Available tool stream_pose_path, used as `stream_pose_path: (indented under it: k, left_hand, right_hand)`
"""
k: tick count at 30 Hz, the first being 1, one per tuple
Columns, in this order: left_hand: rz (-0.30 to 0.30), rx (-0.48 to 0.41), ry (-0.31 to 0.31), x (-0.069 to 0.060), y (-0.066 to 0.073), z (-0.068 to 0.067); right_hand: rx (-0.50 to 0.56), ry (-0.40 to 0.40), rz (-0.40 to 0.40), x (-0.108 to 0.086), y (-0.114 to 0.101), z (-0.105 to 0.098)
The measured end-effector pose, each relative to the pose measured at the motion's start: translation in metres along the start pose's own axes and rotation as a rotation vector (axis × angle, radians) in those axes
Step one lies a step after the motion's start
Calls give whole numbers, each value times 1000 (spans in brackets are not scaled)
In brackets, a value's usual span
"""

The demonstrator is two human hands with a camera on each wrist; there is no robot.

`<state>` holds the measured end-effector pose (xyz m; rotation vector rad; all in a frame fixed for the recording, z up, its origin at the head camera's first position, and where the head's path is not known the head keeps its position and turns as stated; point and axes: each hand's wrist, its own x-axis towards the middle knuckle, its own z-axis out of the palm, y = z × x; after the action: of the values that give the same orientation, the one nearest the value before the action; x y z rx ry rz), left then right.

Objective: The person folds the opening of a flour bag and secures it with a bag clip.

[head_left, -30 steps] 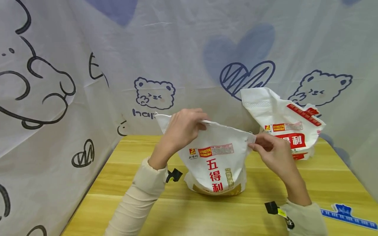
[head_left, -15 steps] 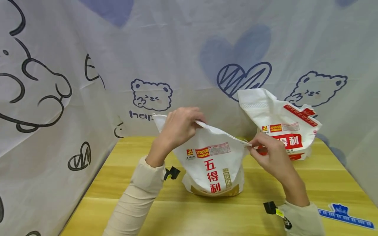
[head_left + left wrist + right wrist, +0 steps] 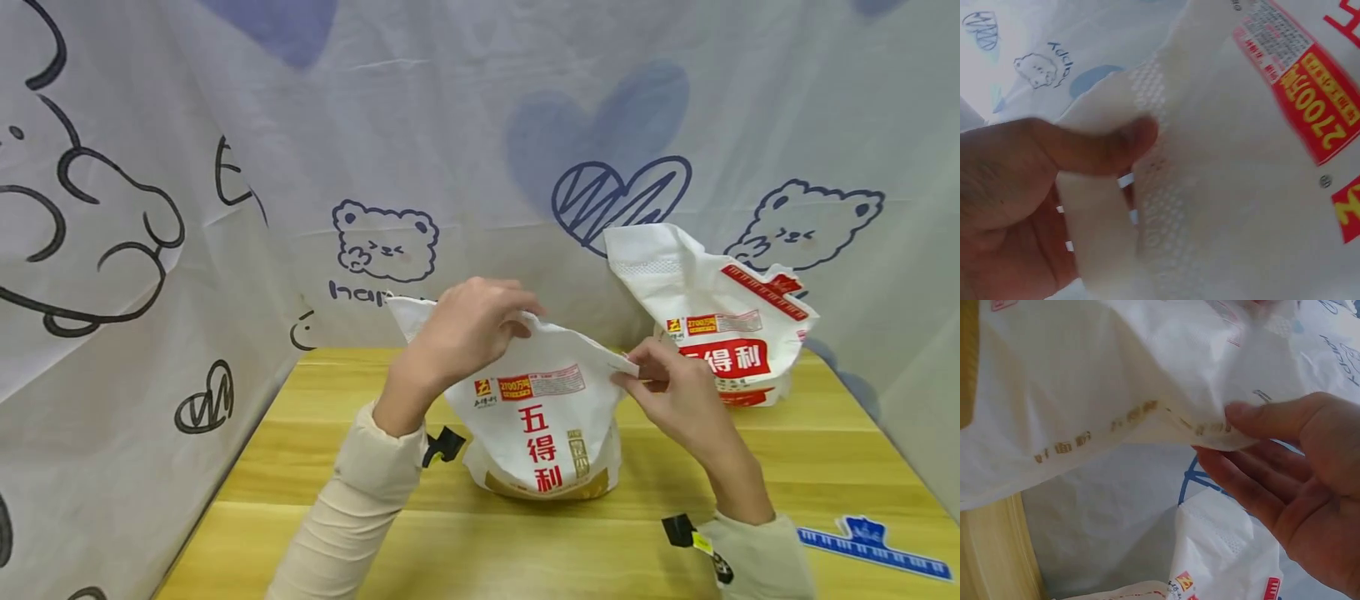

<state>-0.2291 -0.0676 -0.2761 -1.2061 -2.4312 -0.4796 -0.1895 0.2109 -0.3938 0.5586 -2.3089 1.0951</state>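
Note:
A white flour bag (image 3: 536, 417) with red lettering stands upright on the table, its upper part loose and unfilled. My left hand (image 3: 468, 329) grips the top edge left of its middle. In the left wrist view, the thumb of that left hand (image 3: 1041, 169) lies on the bag's dotted top band (image 3: 1163, 231). My right hand (image 3: 678, 396) pinches the top right corner between thumb and fingers, also visible in the right wrist view, where the right hand (image 3: 1310, 481) holds the bag's edge (image 3: 1141, 419). The left fingertips are partly hidden behind the bag.
A second white flour bag (image 3: 720, 333) stands at the back right, its folded top held by a red ruler-shaped clip (image 3: 768, 290). A similar blue clip (image 3: 870, 546) lies at the table's right. Printed cloth (image 3: 480, 167) hangs behind and to the left of the wooden table (image 3: 300, 475).
The bag's right corner has come down slightly with my right hand, which has shifted its pinch. My left hand has moved a little to the right along the top edge.

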Motion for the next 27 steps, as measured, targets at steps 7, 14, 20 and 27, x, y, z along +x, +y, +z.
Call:
stream_pose_path:
  k: [7, 14, 20, 27]
  left_hand:
    - [0, 70, 116, 5, 0, 10]
    - [-1, 13, 99, 3, -5, 14]
    - [-11, -112, -62, -3, -6, 4]
    - [-53, -181, -60, -11, -7, 1]
  right_hand:
    - [-65, 35, -61, 1, 0, 4]
    - [8, -91, -24, 0, 0, -1]
    - [141, -162, 71, -3, -1, -10]
    - [188, -124, 46, -2, 2, -7]
